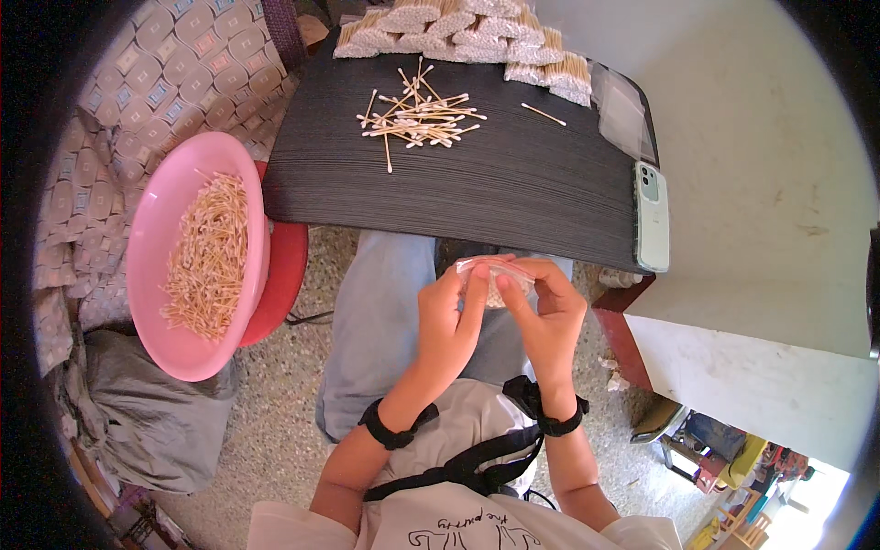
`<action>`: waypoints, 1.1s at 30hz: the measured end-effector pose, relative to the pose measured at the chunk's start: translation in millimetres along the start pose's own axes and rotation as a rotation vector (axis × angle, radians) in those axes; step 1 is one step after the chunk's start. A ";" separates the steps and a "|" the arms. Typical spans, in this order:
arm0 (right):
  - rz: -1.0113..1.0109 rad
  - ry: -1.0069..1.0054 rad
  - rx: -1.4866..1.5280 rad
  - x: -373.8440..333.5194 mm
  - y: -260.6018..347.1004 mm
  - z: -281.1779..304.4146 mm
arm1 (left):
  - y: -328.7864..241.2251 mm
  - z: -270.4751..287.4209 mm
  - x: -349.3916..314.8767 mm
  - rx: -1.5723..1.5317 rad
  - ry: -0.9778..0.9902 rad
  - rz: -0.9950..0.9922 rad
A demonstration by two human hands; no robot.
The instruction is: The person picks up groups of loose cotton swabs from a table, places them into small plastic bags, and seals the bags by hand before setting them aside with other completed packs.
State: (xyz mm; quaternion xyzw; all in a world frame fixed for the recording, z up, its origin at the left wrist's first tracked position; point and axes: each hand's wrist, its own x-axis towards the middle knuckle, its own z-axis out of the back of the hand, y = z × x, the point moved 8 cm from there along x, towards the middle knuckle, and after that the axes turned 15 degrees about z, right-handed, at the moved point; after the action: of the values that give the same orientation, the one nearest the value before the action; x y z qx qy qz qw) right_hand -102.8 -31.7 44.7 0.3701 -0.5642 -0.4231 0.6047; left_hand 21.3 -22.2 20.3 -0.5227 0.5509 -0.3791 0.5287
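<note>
Nearest the lens: both hands raised over the lap, left hand [447, 316] and right hand [548, 312] pinched together on one small clear plastic bag [495, 278]. Held that bag just short of the near edge of the dark ribbed table [513, 183], fingertips clamped along its top edge. Looked thin and see-through, crinkled, with a pale bundle of cotton swabs packed inside, mostly hidden by fingers.

Beyond, by size: took up the middle of the scene, that table. Sat to the left on a red stool [286, 275], a pink bowl [151, 275] heaped with wooden-stick swabs. Lined the far table edge, a row of filled swab packets [477, 32]. Lay scattered mid-table, a loose pile of swabs [420, 117]. Rested at the right edge, a pale green phone [652, 215], with empty clear bags [623, 115] farther back.
</note>
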 end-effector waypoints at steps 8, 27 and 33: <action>-0.033 -0.041 -0.054 -3.9 -3.5 0.4 | -9.9 2.7 -2.4 0.292 -0.091 -0.175; -0.107 0.186 -0.178 31.1 5.2 36.6 | -19.3 31.1 4.0 -0.061 -0.091 -0.161; -0.071 0.188 -0.141 126.3 3.9 79.0 | 13.5 70.8 5.0 0.358 -0.060 -0.160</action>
State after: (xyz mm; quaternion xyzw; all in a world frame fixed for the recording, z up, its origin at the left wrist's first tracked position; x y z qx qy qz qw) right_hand -180.4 -145.3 102.0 0.3845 -0.4604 -0.4465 0.6639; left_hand 88.8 -15.3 -4.6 -0.4735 0.4154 -0.4962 0.5975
